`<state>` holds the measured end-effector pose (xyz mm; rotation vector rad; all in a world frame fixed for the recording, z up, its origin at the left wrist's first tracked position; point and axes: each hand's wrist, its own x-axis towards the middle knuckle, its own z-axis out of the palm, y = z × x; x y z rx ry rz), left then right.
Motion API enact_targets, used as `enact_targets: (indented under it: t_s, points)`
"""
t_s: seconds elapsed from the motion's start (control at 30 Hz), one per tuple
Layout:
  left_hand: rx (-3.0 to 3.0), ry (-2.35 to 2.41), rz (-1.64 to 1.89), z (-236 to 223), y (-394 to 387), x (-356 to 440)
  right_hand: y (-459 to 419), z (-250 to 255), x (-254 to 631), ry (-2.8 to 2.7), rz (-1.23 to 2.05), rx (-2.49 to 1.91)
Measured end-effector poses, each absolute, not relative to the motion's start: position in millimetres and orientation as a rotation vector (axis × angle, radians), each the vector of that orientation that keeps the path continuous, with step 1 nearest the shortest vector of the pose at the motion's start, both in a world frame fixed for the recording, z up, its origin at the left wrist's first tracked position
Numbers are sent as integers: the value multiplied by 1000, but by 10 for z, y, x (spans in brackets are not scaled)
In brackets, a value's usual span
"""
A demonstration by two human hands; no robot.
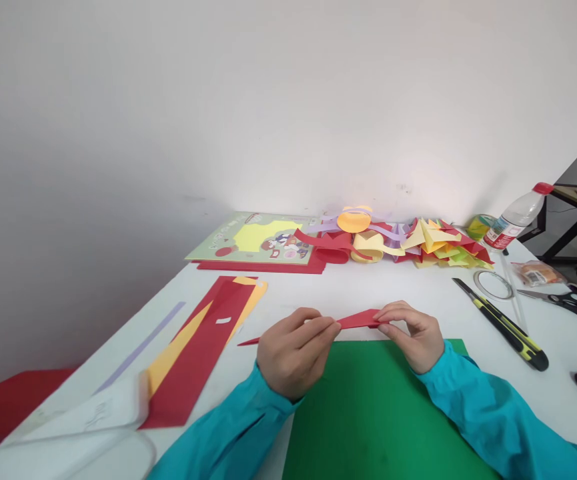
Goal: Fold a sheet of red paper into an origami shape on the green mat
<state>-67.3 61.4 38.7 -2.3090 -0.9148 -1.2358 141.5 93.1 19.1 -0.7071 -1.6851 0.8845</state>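
Note:
A folded piece of red paper [359, 320] is stretched between my two hands, just above the far edge of a green sheet [368, 407]. My left hand [295, 350] pinches its left part, and a thin red point sticks out beyond that hand to the left. At the right end, the thumb and fingers of my right hand [413, 330] are closed on the same paper. How the folds run under my fingers is hidden.
Red and orange paper strips [203, 353] lie left. Behind are a booklet [263, 240], curled paper pieces [368, 245] and folded paper shapes [441, 243]. At right are a utility knife [505, 327], tape roll [493, 285], scissors [573, 300] and bottle [518, 217].

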Motion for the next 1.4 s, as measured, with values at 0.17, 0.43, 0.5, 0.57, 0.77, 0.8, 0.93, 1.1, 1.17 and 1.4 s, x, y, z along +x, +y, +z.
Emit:
enact_targets:
  t_s: [0.17, 0.43, 0.5, 0.57, 0.77, 0.8, 0.93, 1.1, 1.17, 1.4]
  points:
    - [-2317, -904, -1225, 381, 616, -670, 957, 159, 1420, -1647, 921, -712]
    - [-2320, -921, -1207, 370, 623, -668, 979, 136, 1426, -1610, 972, -729]
    - [-2318, -911, -1209, 375, 623, -665, 982, 137, 1425, -1605, 979, -736]
    - [-2314, -911, -1213, 379, 623, -664, 988, 135, 1422, -1601, 985, -731]
    - [-2327, -910, -1213, 369, 624, -674, 1005, 122, 1436, -1545, 1074, -660]
    - [-2329, -908, -1219, 366, 622, -675, 1005, 122, 1442, -1527, 1114, -653]
    - [-2348, -909, -1253, 363, 608, -660, 1002, 123, 1462, -1432, 1311, -657]
    - [-2384, -945, -1372, 382, 583, -617, 1042, 90, 1476, -1265, 1410, -781]
    - [-2384, -1058, -1533, 394, 577, -611, 1077, 68, 1484, -1167, 1381, -833]
    - [-2179, -1977, -2629, 403, 574, -609, 1052, 66, 1460, -1247, 1345, -871]
